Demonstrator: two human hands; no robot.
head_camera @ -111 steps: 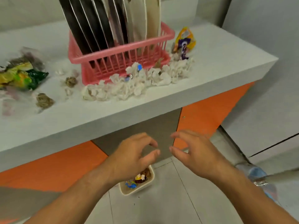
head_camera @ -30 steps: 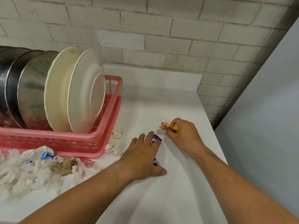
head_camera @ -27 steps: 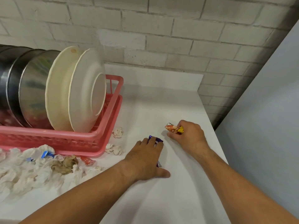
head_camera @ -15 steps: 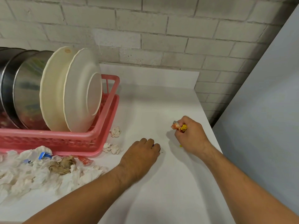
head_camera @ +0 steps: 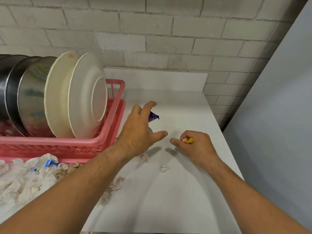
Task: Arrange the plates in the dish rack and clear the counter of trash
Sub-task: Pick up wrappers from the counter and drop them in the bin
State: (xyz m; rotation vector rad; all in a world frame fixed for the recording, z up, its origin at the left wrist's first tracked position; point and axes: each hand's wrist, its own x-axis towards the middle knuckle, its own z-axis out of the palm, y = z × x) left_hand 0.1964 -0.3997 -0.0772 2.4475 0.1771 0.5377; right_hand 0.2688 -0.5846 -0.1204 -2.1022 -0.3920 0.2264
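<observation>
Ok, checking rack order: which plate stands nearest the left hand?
The white plastic plate at the right end of the pink plastic rack, base ring facing the left hand; the cream plate and steel plates stand behind it.

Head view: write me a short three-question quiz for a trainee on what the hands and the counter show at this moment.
1. True or false: the right hand grips an orange-and-yellow wrapper.
2. Where does the pile of crumpled tissues lie? A: inside the pink dish rack. B: on the counter, along the near side of the dish rack. C: in the right hand.
3. Fill in: the other wrapper, poking out of the left hand, is ____ in colour.

Key: 1 true; 2 B; 3 purple.
</observation>
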